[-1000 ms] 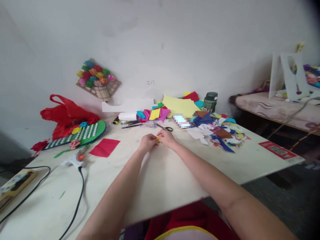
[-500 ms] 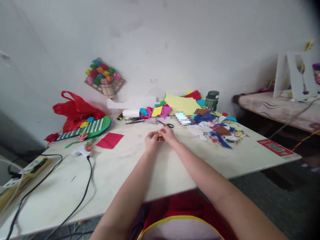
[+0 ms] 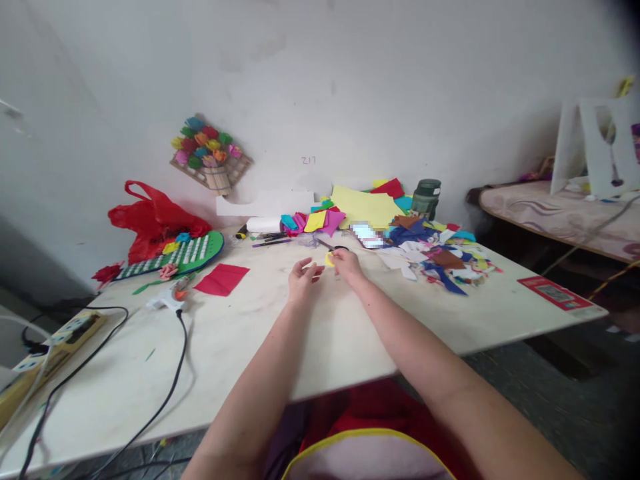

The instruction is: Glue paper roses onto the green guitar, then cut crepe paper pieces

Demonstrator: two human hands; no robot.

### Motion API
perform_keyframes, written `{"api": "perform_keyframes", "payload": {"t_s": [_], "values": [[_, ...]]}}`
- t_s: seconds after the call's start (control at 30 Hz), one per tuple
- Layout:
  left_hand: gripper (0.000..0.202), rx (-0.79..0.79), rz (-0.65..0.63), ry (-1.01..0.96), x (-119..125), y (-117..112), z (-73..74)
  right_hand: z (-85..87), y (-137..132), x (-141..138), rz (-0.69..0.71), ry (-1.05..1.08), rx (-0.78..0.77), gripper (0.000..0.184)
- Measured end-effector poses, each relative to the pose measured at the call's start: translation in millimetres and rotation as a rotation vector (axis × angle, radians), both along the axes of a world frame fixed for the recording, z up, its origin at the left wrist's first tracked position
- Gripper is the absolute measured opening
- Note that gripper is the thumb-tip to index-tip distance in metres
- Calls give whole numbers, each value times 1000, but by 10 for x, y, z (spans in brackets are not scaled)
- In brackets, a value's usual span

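Observation:
Both my hands are over the middle of the white table (image 3: 320,340). My right hand (image 3: 347,264) pinches a small yellow paper piece (image 3: 329,259) and has drawn away to the right. My left hand (image 3: 301,279) is beside it, fingers loosely curled and apart, with nothing visible in them. Black-handled scissors (image 3: 332,247) lie just behind my right hand.
Coloured paper sheets and scraps (image 3: 425,250) pile up at the back right beside a dark jar (image 3: 425,198). A red paper square (image 3: 221,279), a glue gun (image 3: 167,299) with black cable, a green craft board (image 3: 175,255) and a red bag (image 3: 153,221) are on the left.
My hands were joined on the yellow piece. Now the right hand has pulled it slightly right and back, and the left hand has let go. The view also shifted a little.

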State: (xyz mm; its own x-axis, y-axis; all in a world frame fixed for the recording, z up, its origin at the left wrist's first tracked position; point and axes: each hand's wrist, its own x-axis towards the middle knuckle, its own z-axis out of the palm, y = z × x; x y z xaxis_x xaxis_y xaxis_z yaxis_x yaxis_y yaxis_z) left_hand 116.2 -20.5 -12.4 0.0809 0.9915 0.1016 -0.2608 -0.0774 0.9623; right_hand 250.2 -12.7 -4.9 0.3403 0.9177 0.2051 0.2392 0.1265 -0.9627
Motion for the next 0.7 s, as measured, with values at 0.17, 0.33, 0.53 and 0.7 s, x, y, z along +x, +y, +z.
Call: {"api": "perform_keyframes", "payload": {"t_s": [0.17, 0.33, 0.53, 0.7], "values": [[46, -18, -8, 34, -2, -26, 3, -52, 110, 342, -396, 153, 64, 26], [43, -26, -24, 21, -9, -16, -13, 18, 81, 898, -749, 242, 122, 38], [44, -20, -40, 6, -7, -3, -29, 37, -31, 1209, -819, 422, 137, 61], [43, 24, -14, 11, -24, 8, -46, -1, 7, 1095, -750, 187, 98, 45]]}}
